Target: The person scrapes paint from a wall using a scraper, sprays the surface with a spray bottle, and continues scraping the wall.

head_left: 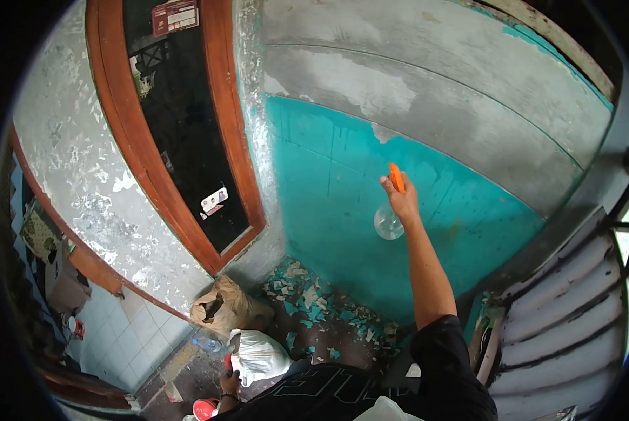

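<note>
We hold a spray bottle in our right hand, arm stretched out toward the teal wall. The hand is clenched around the bottle's neck, just under the orange spray head. The bottle's long axis runs roughly upright in the picture, the orange head at the top and the clear round body hanging below the hand. The head is turned toward the wall. The body looks see-through; we cannot tell how much liquid is in it.

Our left hand is low at the bottom edge, near a red thing; we cannot tell whether it is gripping anything.

On the floor, strewn with paint flakes, a brown sack stands open-mouthed in the corner; its contents are too dark to make out. Just beside it lies a white bag, knotted shut, and a plastic bottle lies touching them. A wood-framed door stands left of the wall.
</note>
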Available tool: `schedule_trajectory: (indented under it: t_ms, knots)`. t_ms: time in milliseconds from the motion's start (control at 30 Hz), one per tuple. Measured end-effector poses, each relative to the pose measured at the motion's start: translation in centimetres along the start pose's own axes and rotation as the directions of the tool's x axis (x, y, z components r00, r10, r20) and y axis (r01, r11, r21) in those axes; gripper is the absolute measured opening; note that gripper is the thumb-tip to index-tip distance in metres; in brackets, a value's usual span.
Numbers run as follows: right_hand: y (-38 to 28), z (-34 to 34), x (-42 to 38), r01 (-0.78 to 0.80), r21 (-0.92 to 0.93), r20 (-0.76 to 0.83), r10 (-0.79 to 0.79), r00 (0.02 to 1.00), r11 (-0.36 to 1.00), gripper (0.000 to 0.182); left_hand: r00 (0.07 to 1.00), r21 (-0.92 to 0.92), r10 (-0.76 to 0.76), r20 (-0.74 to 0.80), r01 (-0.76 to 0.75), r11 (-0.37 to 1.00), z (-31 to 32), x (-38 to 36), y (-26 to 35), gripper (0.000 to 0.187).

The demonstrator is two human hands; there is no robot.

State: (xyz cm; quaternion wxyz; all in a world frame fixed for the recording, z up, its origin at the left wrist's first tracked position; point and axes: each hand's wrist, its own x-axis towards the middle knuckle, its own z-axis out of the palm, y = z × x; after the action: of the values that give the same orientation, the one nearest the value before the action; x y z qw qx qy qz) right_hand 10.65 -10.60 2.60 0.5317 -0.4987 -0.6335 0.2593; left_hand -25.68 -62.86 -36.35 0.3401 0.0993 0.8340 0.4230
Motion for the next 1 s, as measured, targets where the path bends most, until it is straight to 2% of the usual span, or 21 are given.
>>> schedule_trajectory:
  t_ms: [67, 133, 167, 233, 267, 333, 367, 433, 467, 500, 567, 600, 633, 700, 733, 767, 833, 867, 900, 967, 1000]
  knots:
    - [1.3, 1.2, 1.3, 0.023, 0.034, 0.014, -0.023, 1.0, 0.999, 0.03, 0.999, 0.0, 0.02, -0.039, -0.02, 1.0, -0.4, -2.9, -0.9, 0.02]
    - [2.6, 2.7, 3.2, -0.017, 0.082, 0.021, 0.015, 1.0, 0.996, 0.033, 0.996, 0.13, 0.086, -0.013, -0.083, 0.988, -0.5, -4.1, -2.0, 0.021]
    - [2.6, 3.5, 3.8, -0.01, 0.089, 0.026, 0.008, 1.0, 0.996, 0.033, 0.996, 0.123, 0.087, -0.022, -0.084, 0.989, -0.7, -3.7, -3.2, 0.021]
    - [1.2, 4.9, 4.4, -0.035, 0.029, -0.004, 0.035, 0.999, 0.999, 0.034, 0.983, 0.413, 0.181, 0.025, -0.175, 0.894, -0.8, -1.2, -7.7, 0.027]
    - [1.1, 5.8, 5.1, -0.027, 0.029, -0.001, 0.027, 1.0, 0.999, 0.034, 0.983, 0.405, 0.182, 0.022, -0.175, 0.897, -1.0, -1.1, -7.2, 0.027]
    - [0.9, 8.1, 6.6, 0.092, -0.03, -0.006, -0.092, 0.996, 0.995, 0.033, 1.0, 0.295, -0.012, 0.007, 0.009, 0.955, -1.5, -1.1, -6.6, 0.032]
    - [0.2, 8.9, 7.1, 0.101, -0.031, 0.008, -0.101, 0.995, 0.994, 0.033, 1.0, 0.282, -0.021, 0.003, 0.019, 0.959, -1.5, -0.9, -5.2, 0.032]
    - [-1.7, 10.5, 8.1, -0.055, -0.183, 0.052, 0.066, 0.996, 0.982, 0.033, 0.999, 0.289, -0.033, -0.033, 0.041, 0.956, -1.4, -0.6, -3.4, 0.031]
    - [-2.0, 11.6, 8.5, -0.049, -0.187, 0.07, 0.063, 0.996, 0.981, 0.033, 0.997, 0.387, 0.03, -0.074, 0.001, 0.922, -1.4, 0.3, -3.8, 0.03]
    - [-2.2, 12.7, 8.9, -0.029, -0.153, 0.056, 0.038, 0.998, 0.988, 0.038, 0.997, 0.381, 0.017, -0.079, 0.015, 0.924, -1.2, 0.4, -3.8, 0.03]
    - [-2.2, 14.7, 10.1, -0.012, -0.117, 0.051, 0.018, 0.999, 0.993, 0.043, 0.996, 0.214, 0.028, -0.086, -0.009, 0.977, -1.4, 0.2, -1.6, 0.03]
    - [-2.4, 15.8, 10.7, -0.007, -0.136, 0.069, 0.017, 0.997, 0.991, 0.043, 0.996, 0.158, -0.02, -0.085, 0.033, 0.987, -1.4, 0.6, -1.8, 0.031]
    - [-2.4, 16.9, 11.2, -0.002, -0.155, 0.086, 0.016, 0.996, 0.988, 0.043, 0.996, 0.158, -0.026, -0.09, 0.04, 0.987, -1.7, 0.7, -2.2, 0.031]
    - [-3.5, 18.4, 11.3, 0.008, -0.222, 0.083, 0.011, 0.996, 0.975, 0.043, 0.992, 0.291, 0.06, -0.111, -0.026, 0.956, -2.0, -0.1, -2.3, 0.03]
    - [-4.2, 19.1, 11.3, 0.015, -0.291, 0.073, 0.006, 0.997, 0.957, 0.043, 0.993, 0.148, 0.042, -0.108, -0.026, 0.989, -2.3, -1.0, -1.8, 0.028]
    - [-4.3, 20.0, 11.7, 0.015, -0.291, 0.078, 0.008, 0.997, 0.957, 0.043, 0.993, 0.147, 0.037, -0.111, -0.021, 0.989, -2.6, -2.5, -1.3, 0.028]
    - [-4.2, 21.9, 12.6, 0.036, -0.189, 0.149, -0.008, 0.989, 0.981, 0.04, 0.991, 0.096, -0.102, -0.086, 0.11, 0.989, -3.4, -4.7, 0.0, 0.034]
    - [-4.1, 22.8, 13.0, 0.036, -0.189, 0.152, -0.007, 0.988, 0.981, 0.04, 0.991, 0.207, -0.036, -0.127, 0.062, 0.976, -3.7, 0.1, -11.2, 0.035]
    - [-3.9, 23.8, 13.3, 0.055, -0.187, 0.198, -0.017, 0.98, 0.981, 0.042, 0.991, 0.206, -0.038, -0.13, 0.065, 0.976, -4.4, -0.2, -14.2, 0.035]
    - [-4.3, 25.5, 13.4, 0.075, -0.181, 0.248, -0.029, 0.968, 0.981, 0.043, 0.914, 0.335, -0.32, -0.249, 0.391, 0.857, -4.9, -0.7, -15.8, 0.039]
    - [-4.9, 26.4, 13.3, 0.078, -0.246, 0.23, -0.02, 0.973, 0.966, 0.043, 0.913, 0.33, -0.323, -0.251, 0.394, 0.858, -5.2, -0.4, -16.2, 0.039]
